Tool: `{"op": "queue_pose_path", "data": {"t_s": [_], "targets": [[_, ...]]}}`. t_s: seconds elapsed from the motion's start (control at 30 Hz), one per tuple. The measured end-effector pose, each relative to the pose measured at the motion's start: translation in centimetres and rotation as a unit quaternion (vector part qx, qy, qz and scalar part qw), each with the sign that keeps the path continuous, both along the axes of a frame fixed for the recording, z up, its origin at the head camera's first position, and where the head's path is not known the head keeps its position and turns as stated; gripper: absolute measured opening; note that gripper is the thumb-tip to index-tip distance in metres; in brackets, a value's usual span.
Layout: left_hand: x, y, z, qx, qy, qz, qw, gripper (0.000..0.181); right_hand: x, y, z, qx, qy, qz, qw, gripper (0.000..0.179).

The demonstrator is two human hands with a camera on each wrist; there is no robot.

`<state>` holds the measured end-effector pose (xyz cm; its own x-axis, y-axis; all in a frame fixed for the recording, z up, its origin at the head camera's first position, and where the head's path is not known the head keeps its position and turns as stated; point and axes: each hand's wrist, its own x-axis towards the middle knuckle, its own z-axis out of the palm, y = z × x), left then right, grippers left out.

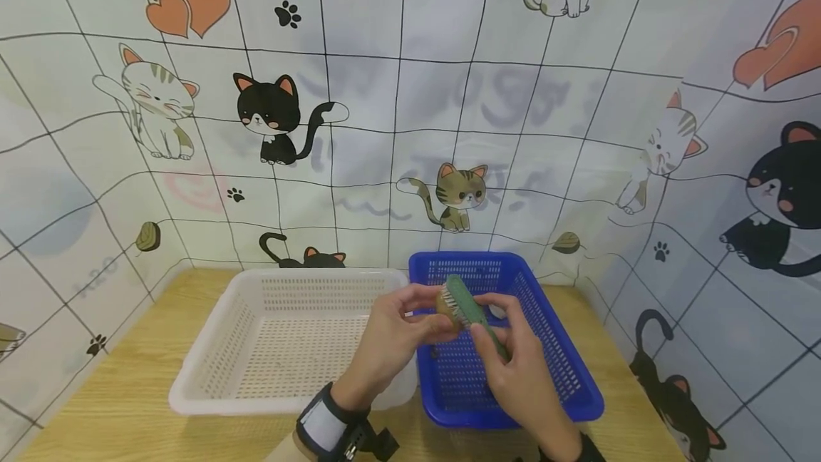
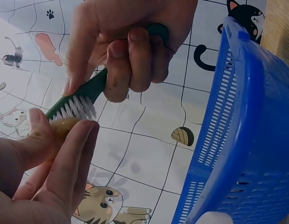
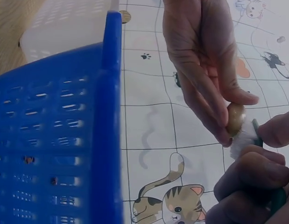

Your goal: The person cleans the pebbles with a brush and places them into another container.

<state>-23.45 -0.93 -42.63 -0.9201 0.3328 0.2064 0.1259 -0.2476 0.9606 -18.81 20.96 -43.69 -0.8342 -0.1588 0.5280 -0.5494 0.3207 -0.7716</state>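
Observation:
A small yellow-brown potato (image 1: 451,310) is pinched between the thumb and fingertips of my left hand (image 1: 393,334). My right hand (image 1: 516,362) grips a green scrubbing brush (image 1: 471,309) by its handle. The white bristles (image 2: 75,108) touch the potato's side in the left wrist view. Both hands are above the blue basket (image 1: 449,416), close together. From the right wrist side, the potato (image 3: 236,119) shows between the left thumb and fingers, with the brush partly hidden by my right fingers.
To the left of the blue basket stands a white plastic basket (image 1: 212,376), both on a wooden table (image 1: 115,391). A pale object (image 1: 497,311) lies in the blue basket, partly hidden by my right hand. A cat-patterned sheet (image 1: 365,91) surrounds the table's back and sides.

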Motion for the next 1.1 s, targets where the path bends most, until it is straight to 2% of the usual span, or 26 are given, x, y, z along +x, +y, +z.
{"op": "queue_pose_path", "data": {"t_s": [0.17,0.3,0.4,0.57,0.63,0.73,0.87,0.97,1.1], "targets": [[-0.1,-0.2,0.0,0.016,-0.016,0.016,0.9996,0.045,0.5,0.3,0.6,0.012,-0.019,0.016,0.9996,0.038],[0.0,-0.2,0.2,0.024,-0.016,0.015,0.9995,0.046,0.9,-0.1,0.7,0.017,-0.004,0.035,0.9992,0.041],[0.2,0.0,0.3,0.012,-0.010,0.003,0.9999,0.045,0.7,-0.2,0.7,0.011,0.012,0.030,0.9994,0.042],[0.4,0.2,0.5,-0.008,-0.004,-0.013,0.9999,0.042,0.2,0.5,0.7,0.002,-0.020,0.007,0.9998,0.039],[0.4,0.2,0.5,-0.007,-0.005,-0.009,0.9999,0.043,0.2,0.8,0.8,0.004,-0.037,0.005,0.9993,0.037],[0.4,0.1,0.6,0.000,-0.011,0.005,0.9999,0.043,0.3,0.9,0.9,0.015,-0.040,0.012,0.9990,0.036],[0.3,-0.1,0.6,0.008,-0.019,0.014,0.9997,0.042,0.7,0.6,1.1,0.031,-0.009,0.028,0.9991,0.038],[0.3,-0.1,0.5,-0.004,-0.015,0.010,0.9998,0.043,0.8,0.1,1.1,0.031,0.010,0.033,0.9989,0.040],[0.3,-0.1,0.5,-0.012,-0.003,-0.002,0.9999,0.044,0.5,-0.1,1.2,0.028,0.009,0.021,0.9993,0.039]]}}
